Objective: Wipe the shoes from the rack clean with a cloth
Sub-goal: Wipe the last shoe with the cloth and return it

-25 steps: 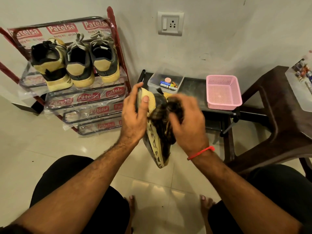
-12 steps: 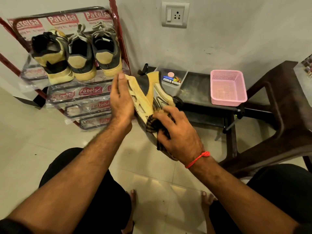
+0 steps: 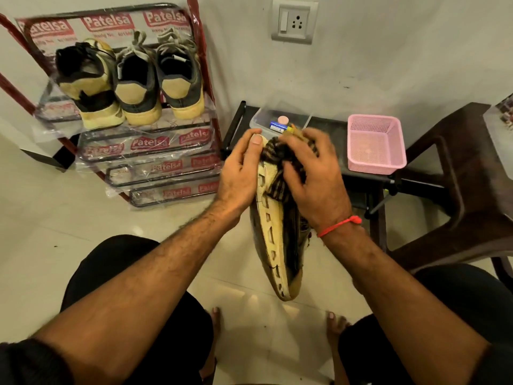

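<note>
Yellow-soled shoe [image 3: 273,240] hung sole-leftward, gripped by the left hand [image 3: 241,173]; right hand [image 3: 313,176] clutched the striped cloth [image 3: 277,159] against it.

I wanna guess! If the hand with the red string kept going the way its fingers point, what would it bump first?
Probably the left hand: the right hand presses the cloth onto the shoe, fingers pointing leftward. Depth is unclear.

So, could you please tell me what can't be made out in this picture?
Head view:
- Upper of the held shoe: hidden by the cloth and right hand.
- Small items in the clear box: too small, partly behind the left hand.
- Clear container: cut off by the right edge.
</note>
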### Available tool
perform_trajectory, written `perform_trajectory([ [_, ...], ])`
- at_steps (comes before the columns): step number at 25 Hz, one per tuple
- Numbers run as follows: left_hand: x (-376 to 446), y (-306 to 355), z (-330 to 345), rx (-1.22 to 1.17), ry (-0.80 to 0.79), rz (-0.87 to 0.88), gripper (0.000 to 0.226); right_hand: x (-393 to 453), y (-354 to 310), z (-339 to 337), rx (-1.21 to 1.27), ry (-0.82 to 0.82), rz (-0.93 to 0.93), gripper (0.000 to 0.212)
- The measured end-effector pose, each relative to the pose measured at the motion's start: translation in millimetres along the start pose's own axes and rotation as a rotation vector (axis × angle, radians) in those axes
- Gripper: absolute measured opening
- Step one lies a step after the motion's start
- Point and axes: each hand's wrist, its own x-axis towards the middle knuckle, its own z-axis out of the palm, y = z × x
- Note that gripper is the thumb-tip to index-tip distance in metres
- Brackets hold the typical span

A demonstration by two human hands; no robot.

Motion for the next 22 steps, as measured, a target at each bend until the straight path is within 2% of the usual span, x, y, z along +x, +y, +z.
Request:
perform_trajectory([
  [4, 22.9, 6.4, -28.4, -0.085, 0.266, -0.153, 0.047, -55.2, -0.9, 6.2, 0.055, -0.222, -0.054, 0.038],
  [6, 26.2, 4.7, -40.8, -0.079, 0.325, -0.158, 0.049, -70.3, -2.6, 7.1, 0.045, -0.294, -0.107, 0.037],
  [9, 15.3, 4.7, -29.4, -0.088, 0.188, -0.125, 0.045, -49.4, -2.5, 4.7, 0.034, -0.204, -0.115, 0.038],
  [11, 3.1, -0.6, -11.3, -0.035, 0.035, -0.078, 0.041, -21.4, 0.6, 1.4, 0.046, -0.077, -0.039, 0.037],
  [13, -2.3, -7.5, 4.4, 0.032, -0.052, -0.017, 0.045, -2.5, 3.9, -2.1, 0.037, 0.004, 0.05, 0.038],
  [15, 2.7, -7.4, 4.4, 0.03, -0.019, -0.014, 0.049, -9.7, 4.2, -1.2, 0.062, -0.013, 0.044, 0.037],
  [19, 28.5, 5.9, -36.4, -0.12, 0.325, -0.194, 0.047, -69.3, -8.9, 8.4, 0.109, -0.235, -0.109, 0.035],
  [20, 26.3, 8.6, -42.2, -0.11, 0.325, -0.191, 0.046, -73.2, -11.2, 7.1, 0.114, -0.258, -0.143, 0.036],
  [22, 17.0, 12.5, -37.1, -0.079, 0.194, -0.15, 0.044, -57.6, -13.6, 2.5, 0.107, -0.206, -0.168, 0.036],
])
